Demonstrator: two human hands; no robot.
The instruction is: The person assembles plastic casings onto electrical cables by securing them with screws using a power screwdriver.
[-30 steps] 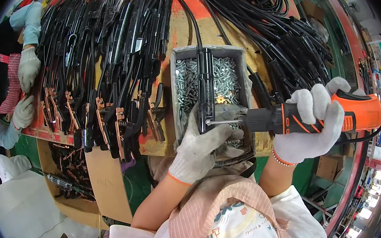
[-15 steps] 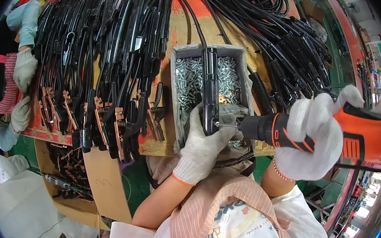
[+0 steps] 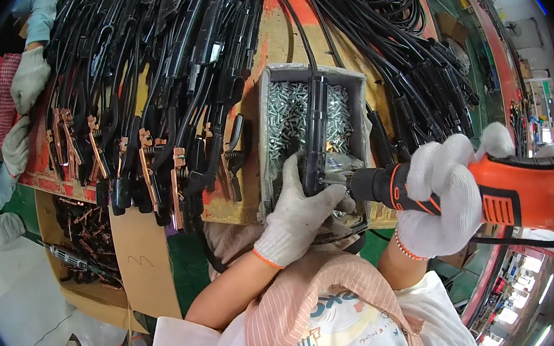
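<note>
A black cylindrical handle [image 3: 315, 121] with a cable from its far end lies slantwise over a box of screws. My left hand [image 3: 291, 215], in a white knit glove, is closed around the handle's near end, its thumb along the left side. My gloved right hand [image 3: 452, 202] grips an orange and black power screwdriver [image 3: 529, 194], held level with its nose pointing left. The thin bit [image 3: 335, 182] reaches the handle's near end, beside my left fingers. Whether the tip sits in a screw is too small to tell.
The grey box [image 3: 363, 106] holds many small silver screws [image 3: 287, 108]. Black handles with copper jaws [image 3: 147, 159] pile up at the left, cabled handles [image 3: 427, 96] at the right. A co-worker's gloved hands [image 3: 30, 81] are at the far left, above a carton of copper parts [image 3: 85, 240].
The whole view has shifted a little, so the box and the piles sit slightly differently in it. Both hands keep their holds, and the bit stays at the handle's near end.
</note>
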